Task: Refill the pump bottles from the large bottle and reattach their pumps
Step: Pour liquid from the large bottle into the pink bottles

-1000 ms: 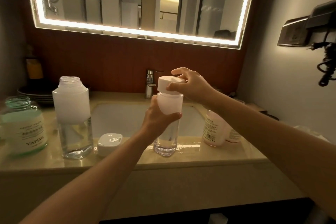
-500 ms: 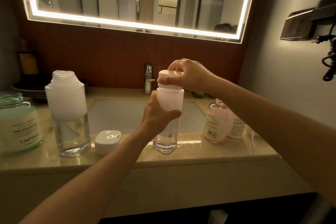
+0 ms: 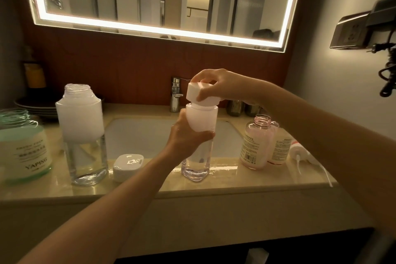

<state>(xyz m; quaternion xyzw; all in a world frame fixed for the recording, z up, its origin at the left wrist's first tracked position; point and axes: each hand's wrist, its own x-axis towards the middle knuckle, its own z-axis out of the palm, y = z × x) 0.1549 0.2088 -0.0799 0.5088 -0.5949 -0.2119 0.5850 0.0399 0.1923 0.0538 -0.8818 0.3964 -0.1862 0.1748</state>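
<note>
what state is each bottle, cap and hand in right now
middle bottle, upright, gripped by left hand
white cap, askew on its neck, held by right hand
tall bottle, upright, uncapped
loose cap, off, lying beside it
pink bottle, upright, neck open
green jar, open

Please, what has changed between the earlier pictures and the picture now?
The right hand shifted its grip on the white cap and turned it on the bottle; a corner now faces the camera. The left hand holds the bottle as before, standing on the counter. The open bottle at left, the pink bottles and the loose cap stayed in place.
</note>
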